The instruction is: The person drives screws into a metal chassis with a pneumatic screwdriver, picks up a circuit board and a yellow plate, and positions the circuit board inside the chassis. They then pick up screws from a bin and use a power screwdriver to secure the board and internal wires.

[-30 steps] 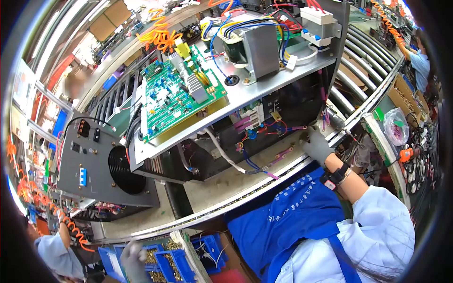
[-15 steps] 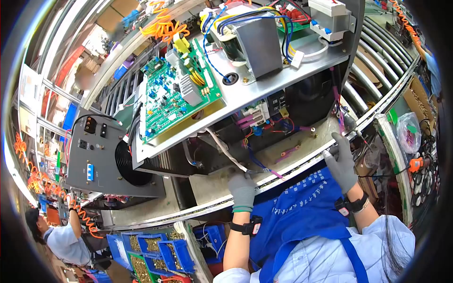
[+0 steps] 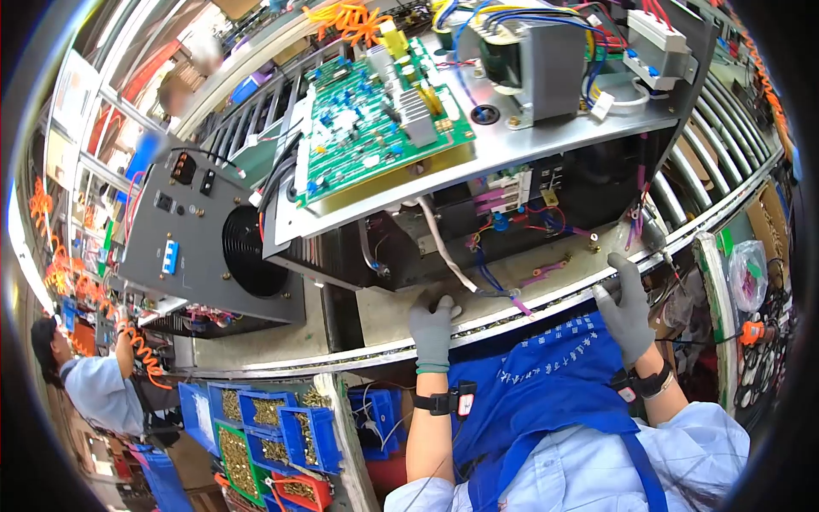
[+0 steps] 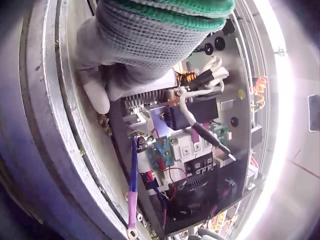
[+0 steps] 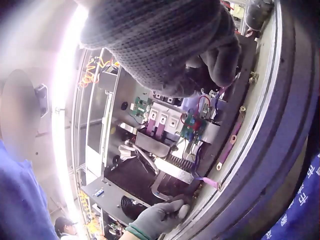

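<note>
At far left stands a dark grey sheet-metal enclosure (image 3: 200,256) with a round black fan opening and blue switches; its position on the line is unchanged. Below it, blue plastic bins (image 3: 331,437) hold small brass-coloured hardware.

Left hand (image 3: 433,328): a second ago it was over the bins; it is now at the lower front edge of the open chassis (image 3: 606,179). Grey knitted glove, ribbed texture, green cuff. Thumb stands apart from loosely bent fingers; no object is seen in its hold, though whether the hidden fingertips bear on the chassis edge cannot be told.

The chassis rests on the bench (image 3: 375,328), directly ahead of both hands. Its bright metal shelf (image 3: 503,141) carries a flat green circuit board (image 3: 384,141) with a finned heat sink. From its dark interior hang a white-sleeved cable (image 3: 442,247) and a blue lead with a purple end (image 3: 522,305).

Right hand (image 3: 630,320): a second ago at the purple-sleeved parts, now drawn back to the bench edge. Plain grey knit; forefinger extended, thumb separate, nothing seen between them. Beyond, smooth cylindrical metal rollers (image 3: 721,128).
</note>
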A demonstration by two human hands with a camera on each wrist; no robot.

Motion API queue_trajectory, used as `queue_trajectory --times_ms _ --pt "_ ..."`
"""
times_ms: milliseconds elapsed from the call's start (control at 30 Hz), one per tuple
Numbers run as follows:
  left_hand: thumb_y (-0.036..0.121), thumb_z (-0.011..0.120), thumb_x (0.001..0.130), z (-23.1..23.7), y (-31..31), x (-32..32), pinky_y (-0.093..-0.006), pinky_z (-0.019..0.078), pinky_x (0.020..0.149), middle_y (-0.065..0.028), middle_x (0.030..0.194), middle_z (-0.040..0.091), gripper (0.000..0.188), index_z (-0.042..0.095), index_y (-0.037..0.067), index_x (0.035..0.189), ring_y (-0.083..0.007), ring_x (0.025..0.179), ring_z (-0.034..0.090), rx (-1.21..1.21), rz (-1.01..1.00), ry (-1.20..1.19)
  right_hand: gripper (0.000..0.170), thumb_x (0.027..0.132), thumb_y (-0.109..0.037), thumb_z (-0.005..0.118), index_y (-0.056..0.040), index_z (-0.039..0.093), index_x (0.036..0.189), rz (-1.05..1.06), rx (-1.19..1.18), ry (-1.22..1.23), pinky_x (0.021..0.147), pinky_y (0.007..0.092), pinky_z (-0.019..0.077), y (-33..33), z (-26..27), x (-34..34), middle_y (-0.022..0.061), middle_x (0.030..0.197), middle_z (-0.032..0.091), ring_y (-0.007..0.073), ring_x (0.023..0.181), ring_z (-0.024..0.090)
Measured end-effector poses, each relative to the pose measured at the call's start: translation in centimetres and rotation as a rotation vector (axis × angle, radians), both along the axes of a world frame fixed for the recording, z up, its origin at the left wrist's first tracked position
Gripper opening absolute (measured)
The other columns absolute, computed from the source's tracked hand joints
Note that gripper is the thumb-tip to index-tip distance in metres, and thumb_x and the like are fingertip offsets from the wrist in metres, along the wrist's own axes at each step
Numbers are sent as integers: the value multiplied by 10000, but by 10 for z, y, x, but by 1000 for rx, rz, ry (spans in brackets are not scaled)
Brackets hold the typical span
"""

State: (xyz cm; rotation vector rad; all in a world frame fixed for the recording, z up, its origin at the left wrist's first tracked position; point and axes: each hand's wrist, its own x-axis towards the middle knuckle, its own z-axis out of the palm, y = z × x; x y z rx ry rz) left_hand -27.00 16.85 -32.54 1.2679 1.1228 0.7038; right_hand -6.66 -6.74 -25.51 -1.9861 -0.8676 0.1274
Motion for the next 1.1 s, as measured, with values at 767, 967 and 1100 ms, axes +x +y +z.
queue_trajectory --times_ms 767,967,1100 --pt "23 525 889 21 -3 -67 -233 493 601 -126 939 603 233 546 -64 1104 -155 745 595 -320 147 -486 507 781 -5 608 -12 461 1266 177 49 -63 645 263 460 34 30 -27 103 1012 507 152 793 559" --pt "13 520 883 79 -46 -169 -191 442 566 -105 938 541 307 515 -20 1188 -139 768 516 -591 241 -1127 496 784 0 585 -11 461 1265 195 46 -24 653 268 451 36 29 -34 92 998 513 143 786 543" --pt "64 515 925 134 -71 -264 -184 476 570 -110 983 572 256 519 -9 1170 -117 768 538 -267 671 -972 487 816 -26 574 -35 473 1292 245 39 -89 819 296 431 38 13 -24 83 1134 548 165 910 527"
